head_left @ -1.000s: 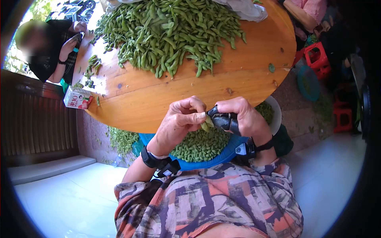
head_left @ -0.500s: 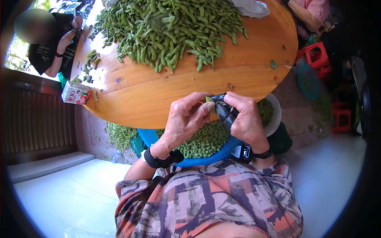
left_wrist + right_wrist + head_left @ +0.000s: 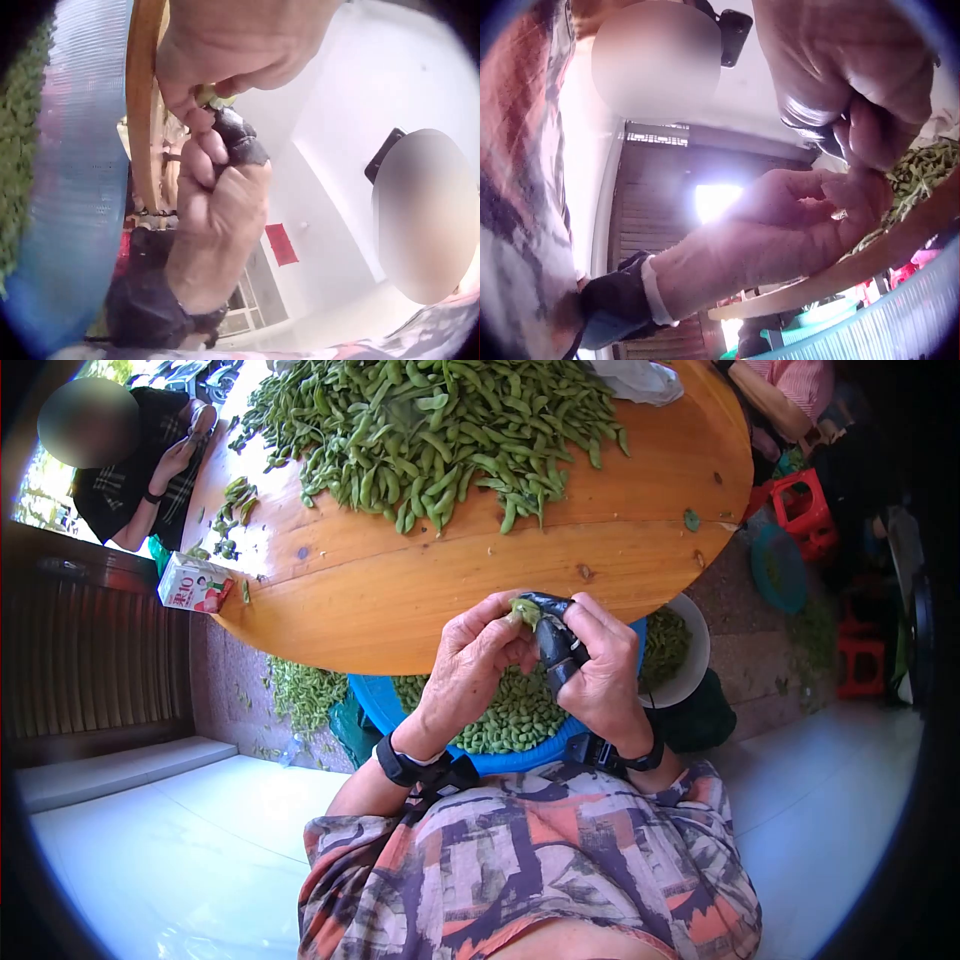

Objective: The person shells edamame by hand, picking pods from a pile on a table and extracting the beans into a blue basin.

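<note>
In the head view my left hand (image 3: 470, 650) pinches a green soybean pod (image 3: 525, 612) between thumb and forefinger, near the table's front edge. My right hand (image 3: 610, 675) meets it from the other side, its thumb and forefinger in black covers (image 3: 556, 650) and pinching the same pod. A bit of the pod (image 3: 206, 95) shows between the hands in the left wrist view; fingers hide most of it in the right wrist view. Below both hands, a blue basket (image 3: 365, 705) holds many shelled green beans (image 3: 505, 725).
A large heap of pods (image 3: 430, 440) covers the back of the wooden table (image 3: 400, 600). A drink carton (image 3: 193, 585) stands at its left edge. Right of the basket is a white bowl (image 3: 700, 660). People sit at far left and far right, near red stools (image 3: 805, 510).
The pod and both hands have moved slightly up. The right hand's covered forefinger and thumb have turned more upright against the pod, and the left fingertips have shifted along it.
</note>
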Demonstrator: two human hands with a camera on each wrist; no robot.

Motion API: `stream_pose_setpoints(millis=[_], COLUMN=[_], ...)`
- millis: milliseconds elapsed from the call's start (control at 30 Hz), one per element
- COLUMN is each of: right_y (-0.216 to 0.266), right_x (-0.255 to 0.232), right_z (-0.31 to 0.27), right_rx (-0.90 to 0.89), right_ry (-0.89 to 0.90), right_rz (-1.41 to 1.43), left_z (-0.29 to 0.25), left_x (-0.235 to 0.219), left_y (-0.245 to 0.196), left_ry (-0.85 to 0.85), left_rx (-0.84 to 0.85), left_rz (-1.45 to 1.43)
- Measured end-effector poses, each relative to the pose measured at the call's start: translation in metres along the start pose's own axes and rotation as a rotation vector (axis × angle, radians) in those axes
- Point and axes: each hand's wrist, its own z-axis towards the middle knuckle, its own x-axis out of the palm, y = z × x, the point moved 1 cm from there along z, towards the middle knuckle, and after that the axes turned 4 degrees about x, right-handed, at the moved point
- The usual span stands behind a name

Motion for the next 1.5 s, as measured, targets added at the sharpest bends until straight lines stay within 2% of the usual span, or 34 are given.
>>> stream_pose_setpoints(millis=[233,333,400,433,467,500,533,567,600,633,667,700,733,800,867,900,933,967,1033,1067,1100,1133,1200,1233,1300,1333,1400,1433,1500], right_y=[0.003,-0.007,-0.019,-0.019,-0.023,-0.008,-0.027,-0.036,-0.038,-0.037,-0.046,-0.046,-0.043,-0.031,-0.029,-0.03,-0.028,-0.028,-0.047,-0.059,-0.072,-0.082,-0.094,-0.102,-0.118,-0.12,-0.125,-0.126,-0.113], right_x=[-0.005,-0.011,-0.02,-0.029,-0.045,-0.069,-0.088,-0.109,-0.13,-0.148,-0.161,-0.17,-0.177,-0.181,-0.179,-0.175,-0.167,-0.158,-0.137,-0.127,-0.116,-0.105,-0.087,-0.079,-0.064,-0.058,-0.05,-0.043,-0.037], right_z=[-0.003,-0.003,-0.01,-0.014,-0.016,-0.012,-0.02,-0.021,-0.025,-0.029,-0.04,-0.04,-0.039,-0.022,0.007,0.026,0.047,0.069,0.115,0.138,0.16,0.18,0.217,0.234,0.261,0.27,0.286,0.289,0.284], right_rx=[-0.038,0.007,0.298,0.438,0.406,0.511,0.329,0.001,0.014,0.157,0.246,0.319,0.393,0.336,0.193,0.103,0.196,0.284,0.201,0.081,-0.041,-0.052,-0.195,-0.202,-0.07,-0.076,0.005,-0.054,-0.033], right_ry=[0.001,0.059,0.145,0.151,0.179,0.193,0.168,0.123,0.239,0.368,0.307,0.253,0.2,0.154,0.12,0.122,0.117,0.114,0.186,0.194,0.202,0.202,0.162,0.163,0.166,0.165,0.183,0.135,0.095], right_rz=[0.011,0.165,0.337,0.504,0.568,0.503,0.33,0.163,0.1,0.078,-0.042,-0.172,-0.299,-0.35,-0.336,-0.276,-0.226,-0.173,-0.211,-0.321,-0.431,-0.434,-0.47,-0.471,-0.625,-0.63,-0.737,-0.69,-0.636], left_z=[-0.001,-0.002,-0.007,-0.01,-0.012,-0.018,-0.023,-0.027,-0.029,-0.031,-0.033,-0.031,-0.025,-0.011,0.012,0.027,0.043,0.057,0.085,0.1,0.116,0.133,0.15,0.163,0.189,0.202,0.219,0.218,0.211], left_x=[0.002,0.005,0.007,0.007,0.008,0.008,0.004,0.002,0.001,0.004,0.01,0.013,0.01,0.013,0.0,-0.014,-0.031,-0.041,-0.058,-0.068,-0.079,-0.092,-0.082,-0.082,-0.082,-0.084,-0.084,-0.074,-0.06], left_y=[0.003,0.005,0.004,0.0,-0.006,-0.012,-0.013,-0.013,-0.014,-0.022,-0.034,-0.05,-0.063,-0.098,-0.129,-0.143,-0.157,-0.175,-0.202,-0.211,-0.219,-0.228,-0.232,-0.234,-0.231,-0.227,-0.21,-0.203,-0.189], left_ry=[-0.008,-0.003,0.022,0.102,0.187,0.286,0.47,0.648,0.822,0.845,0.86,0.855,0.84,0.667,0.486,0.35,0.211,0.108,-0.14,-0.284,-0.339,-0.335,-0.359,-0.326,-0.33,-0.343,-0.439,-0.457,-0.448], left_rx=[0.002,-0.007,0.0,-0.043,-0.082,-0.143,-0.166,-0.056,0.059,0.027,-0.004,0.043,0.129,0.162,0.452,0.538,0.624,0.634,0.599,0.555,0.556,0.6,0.593,0.642,0.621,0.603,0.665,0.642,0.67], left_rz=[-0.162,-0.179,-0.196,-0.093,0.012,0.273,0.372,0.594,0.816,0.958,1.1,1.182,1.236,1.32,1.577,1.592,1.599,1.623,1.625,1.6,1.627,1.694,1.722,1.733,1.698,1.684,1.742,1.712,1.752])
